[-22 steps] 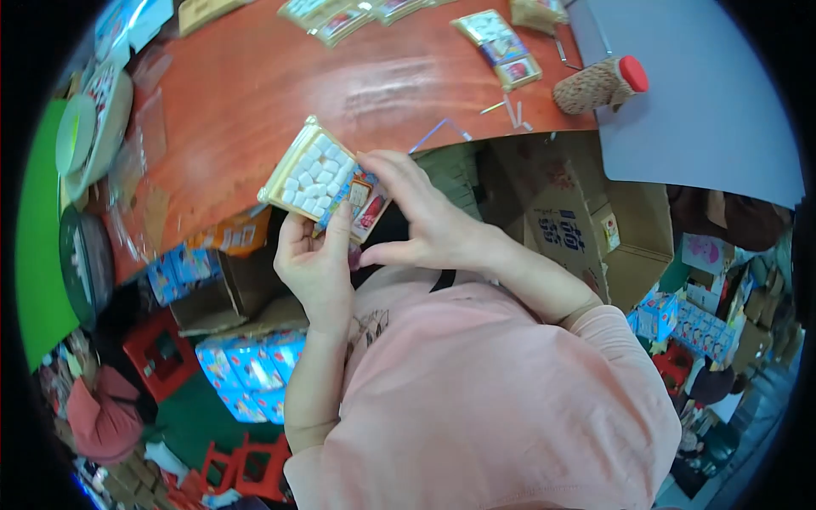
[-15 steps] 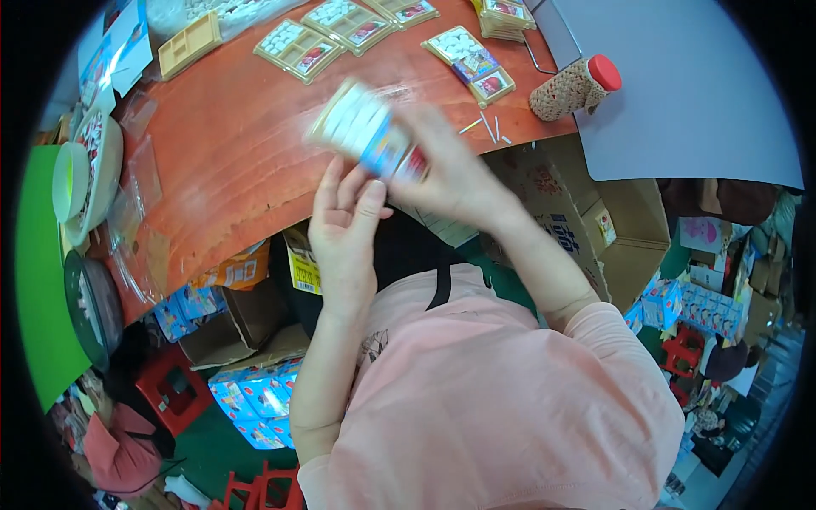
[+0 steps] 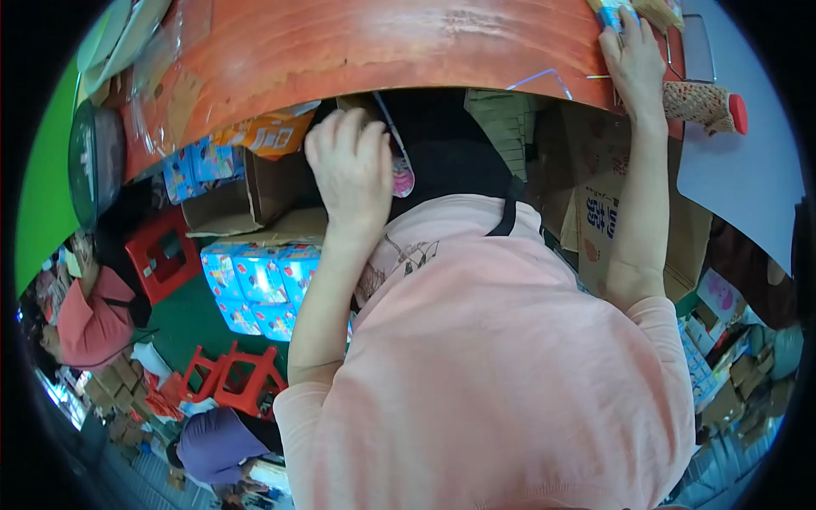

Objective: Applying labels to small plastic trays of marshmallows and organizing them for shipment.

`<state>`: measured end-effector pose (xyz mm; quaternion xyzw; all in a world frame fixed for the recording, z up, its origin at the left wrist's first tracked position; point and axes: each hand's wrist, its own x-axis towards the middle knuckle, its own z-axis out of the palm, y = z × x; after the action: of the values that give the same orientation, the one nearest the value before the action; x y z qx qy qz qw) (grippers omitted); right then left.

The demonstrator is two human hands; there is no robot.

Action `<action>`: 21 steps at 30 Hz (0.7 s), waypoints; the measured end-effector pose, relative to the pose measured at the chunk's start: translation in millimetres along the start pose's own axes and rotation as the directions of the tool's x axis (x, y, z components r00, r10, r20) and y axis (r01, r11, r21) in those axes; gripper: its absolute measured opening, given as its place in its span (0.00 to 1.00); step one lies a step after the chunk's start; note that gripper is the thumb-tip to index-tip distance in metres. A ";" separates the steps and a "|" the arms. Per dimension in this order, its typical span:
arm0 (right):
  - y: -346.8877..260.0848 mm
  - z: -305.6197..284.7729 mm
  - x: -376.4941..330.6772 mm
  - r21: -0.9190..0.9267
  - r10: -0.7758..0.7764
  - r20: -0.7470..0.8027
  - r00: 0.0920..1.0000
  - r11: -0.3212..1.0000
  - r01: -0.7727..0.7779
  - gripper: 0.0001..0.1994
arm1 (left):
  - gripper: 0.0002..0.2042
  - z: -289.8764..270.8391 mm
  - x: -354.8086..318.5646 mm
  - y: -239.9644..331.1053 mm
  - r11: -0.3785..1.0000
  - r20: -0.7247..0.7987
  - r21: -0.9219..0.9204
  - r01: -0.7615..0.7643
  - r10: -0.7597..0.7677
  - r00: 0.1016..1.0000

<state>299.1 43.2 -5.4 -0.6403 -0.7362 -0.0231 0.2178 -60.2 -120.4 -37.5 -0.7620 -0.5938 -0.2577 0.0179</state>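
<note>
At the far right of the table, my right hand (image 3: 633, 64) reaches out with its fingers on a small blue-and-white pack (image 3: 614, 12), partly cut off by the upper edge. My left hand (image 3: 347, 166) is over my lap, just below the table's front edge, with its fingers curled in. Whatever those fingers hold, if anything, is hidden behind them. Close beside them, a flat strip with a pink printed end (image 3: 402, 177) lies against the dark cloth on my lap.
A red-lidded jar in a woven cover (image 3: 705, 106) lies near my right wrist. Thin sticks (image 3: 599, 77) rest by the edge of the orange table (image 3: 382, 42). Open cardboard boxes (image 3: 595, 212) stand under it, with blue cartons (image 3: 259, 276) and red stools (image 3: 246, 374) at left.
My right hand has carried the filled tray pack from the middle to the far right of the table. My left hand has dropped from beside the pack to my lap. The view has tilted downward.
</note>
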 end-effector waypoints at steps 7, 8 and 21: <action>1.5 10.1 -26.8 -0.037 -0.132 -0.335 0.933 0.991 0.127 0.25 | 0.25 -8.2 -12.7 -39.3 0.939 0.386 0.171 0.298 -0.342 0.857; -2.5 9.4 -37.4 0.133 -0.062 -0.394 0.917 0.983 0.124 0.23 | 0.26 -10.5 -3.8 -40.6 0.930 0.477 0.266 0.256 -0.357 0.803; -185.8 64.7 -148.3 0.752 -0.366 0.390 0.845 0.657 -0.062 0.18 | 0.29 47.5 -13.4 -76.5 0.772 0.563 -0.047 0.634 -0.504 0.655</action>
<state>115.9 -108.1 -70.3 -0.4113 -0.7639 0.4284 0.2525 -114.7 -94.1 -105.5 -0.5716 -0.7495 -0.1039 -0.3175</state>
